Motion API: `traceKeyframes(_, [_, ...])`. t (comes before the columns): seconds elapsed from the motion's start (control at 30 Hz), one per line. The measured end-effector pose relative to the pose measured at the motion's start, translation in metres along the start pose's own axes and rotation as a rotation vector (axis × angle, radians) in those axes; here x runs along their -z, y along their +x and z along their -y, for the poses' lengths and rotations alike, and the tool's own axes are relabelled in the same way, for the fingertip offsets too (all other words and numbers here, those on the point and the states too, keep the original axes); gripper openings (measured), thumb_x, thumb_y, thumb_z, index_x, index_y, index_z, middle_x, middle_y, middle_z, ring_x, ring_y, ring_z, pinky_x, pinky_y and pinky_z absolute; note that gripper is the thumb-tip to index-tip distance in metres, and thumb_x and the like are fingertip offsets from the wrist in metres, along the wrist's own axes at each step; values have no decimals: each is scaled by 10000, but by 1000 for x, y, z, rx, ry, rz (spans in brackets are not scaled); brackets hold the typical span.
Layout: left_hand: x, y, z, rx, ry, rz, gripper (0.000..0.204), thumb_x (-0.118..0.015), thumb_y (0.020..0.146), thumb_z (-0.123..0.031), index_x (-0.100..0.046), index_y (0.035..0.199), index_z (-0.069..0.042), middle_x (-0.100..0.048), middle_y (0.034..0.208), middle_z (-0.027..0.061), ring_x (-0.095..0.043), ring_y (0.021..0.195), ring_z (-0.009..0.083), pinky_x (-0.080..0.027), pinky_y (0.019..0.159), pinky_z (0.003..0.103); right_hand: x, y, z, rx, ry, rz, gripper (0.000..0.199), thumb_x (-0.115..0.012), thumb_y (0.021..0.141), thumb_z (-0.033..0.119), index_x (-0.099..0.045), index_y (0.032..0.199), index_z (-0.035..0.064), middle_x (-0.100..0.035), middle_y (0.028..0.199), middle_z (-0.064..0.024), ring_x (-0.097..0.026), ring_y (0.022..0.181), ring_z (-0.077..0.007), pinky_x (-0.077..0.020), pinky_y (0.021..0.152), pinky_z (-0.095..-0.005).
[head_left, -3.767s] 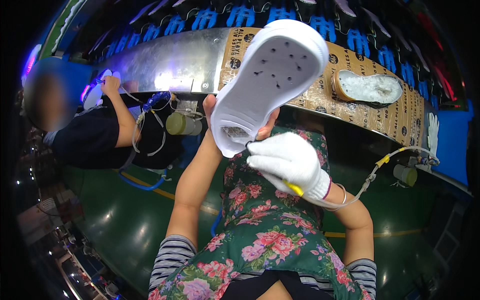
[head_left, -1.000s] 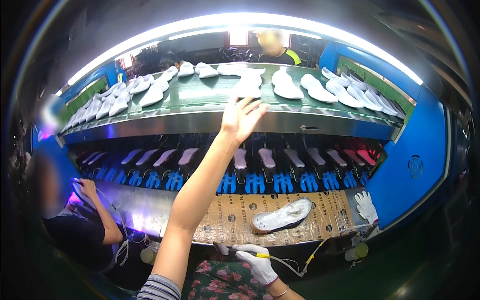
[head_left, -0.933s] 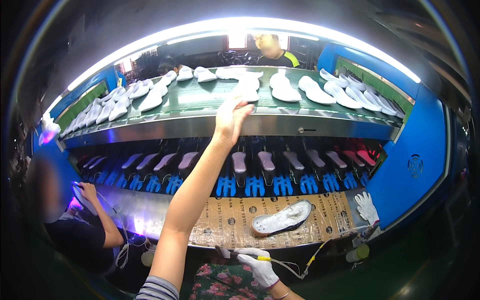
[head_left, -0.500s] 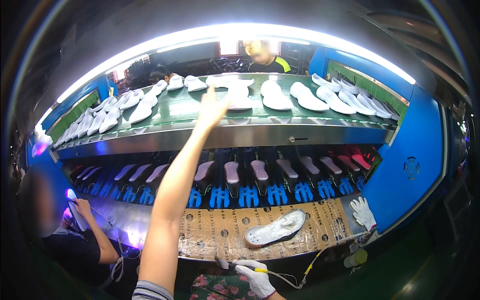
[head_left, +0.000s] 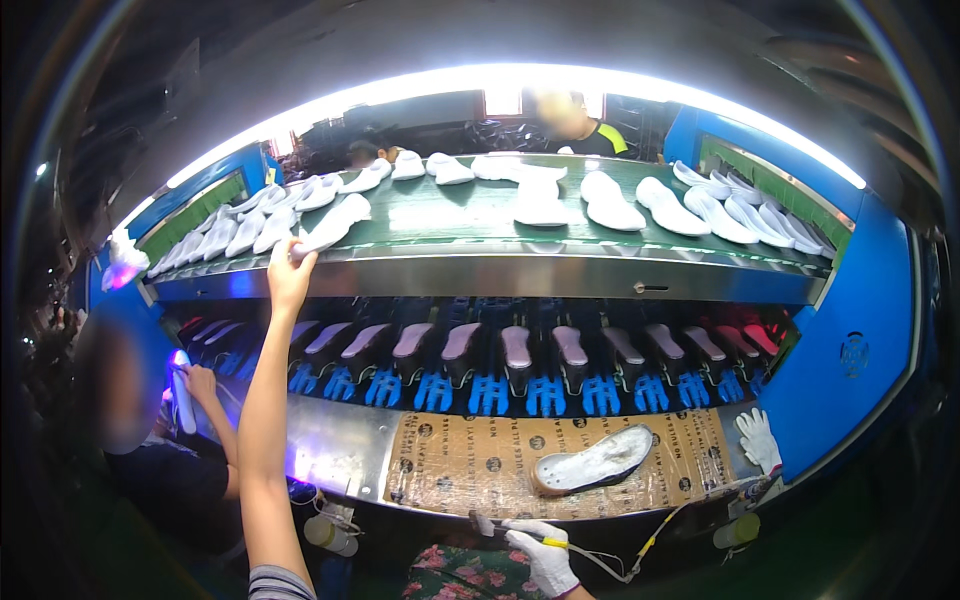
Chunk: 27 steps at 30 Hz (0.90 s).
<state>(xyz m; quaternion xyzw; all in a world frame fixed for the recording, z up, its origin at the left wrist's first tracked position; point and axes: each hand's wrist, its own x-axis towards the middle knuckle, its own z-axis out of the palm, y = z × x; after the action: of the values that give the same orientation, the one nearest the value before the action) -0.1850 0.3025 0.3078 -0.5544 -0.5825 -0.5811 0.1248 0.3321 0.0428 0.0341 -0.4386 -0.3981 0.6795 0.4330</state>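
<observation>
My bare left hand (head_left: 292, 262) reaches up to the green conveyor belt (head_left: 425, 225) and pinches the near end of a white shoe sole (head_left: 338, 222). That sole lies on the belt, among several others like it. Low in front of me, my right hand (head_left: 545, 552) wears a white glove and is closed round a brush (head_left: 484, 524) with a yellow-banded handle and a thin tube running from it. On the printed cardboard (head_left: 450, 470) lies a shoe piece (head_left: 595, 460) with a whitish face and dark sides.
Beneath the belt runs a row of shoe-shaped pads (head_left: 515, 345) over blue clamps (head_left: 488, 395). A spare white glove (head_left: 758, 440) lies by the blue side panel (head_left: 850, 330). At left a co-worker's hand (head_left: 200, 382) holds a sole; others stand beyond the belt.
My left hand has moved left and down from the belt's middle to a sole at its left, now gripped. The view has shifted. My right hand still holds the brush.
</observation>
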Motion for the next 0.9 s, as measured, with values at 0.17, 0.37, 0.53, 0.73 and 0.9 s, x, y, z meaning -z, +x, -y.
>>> traceKeyframes(0.17, [88,-114,-15,-147,-151,-314,304,-754,949,-63,-537,1162,-62,-596,1262,125,-563,1224,230,-427,1120,385,1,-1,12,103,35,-32,187,-809,916,25,-801,1097,-20,-772,1055,-52,-709,959,-118,-567,855,-257])
traceKeyframes(0.37, [146,-239,-20,406,-528,-498,327,-584,1030,-56,-576,1357,-48,-632,1258,124,-640,1133,211,-531,1014,355,-26,4,57,262,57,-12,207,-774,898,-32,-793,1105,-38,-786,1116,-111,-733,1022,-171,-583,932,-303])
traceKeyframes(0.53, [100,-385,-57,957,-856,24,207,-661,1007,-40,-699,1210,-27,-724,1005,36,-692,830,124,-581,740,272,-73,-9,72,366,-178,192,222,-793,847,-55,-789,1068,-47,-790,1107,-128,-736,1032,-192,-576,960,-327])
traceKeyframes(0.73, [80,-529,-82,1335,-1224,362,342,-616,1051,-264,-689,1251,4,-755,1137,123,-737,999,207,-592,933,376,-111,-8,51,454,-415,482,243,-856,845,39,-804,1081,12,-800,1134,-131,-752,1056,-243,-580,961,-371])
traceKeyframes(0.9, [101,-551,-164,1683,-1190,398,932,-426,1042,-732,-398,1612,5,-546,1568,202,-532,1447,336,-403,1233,500,-116,2,49,558,-442,536,218,-846,856,71,-810,1070,49,-796,1082,-138,-770,1002,-265,-598,904,-356])
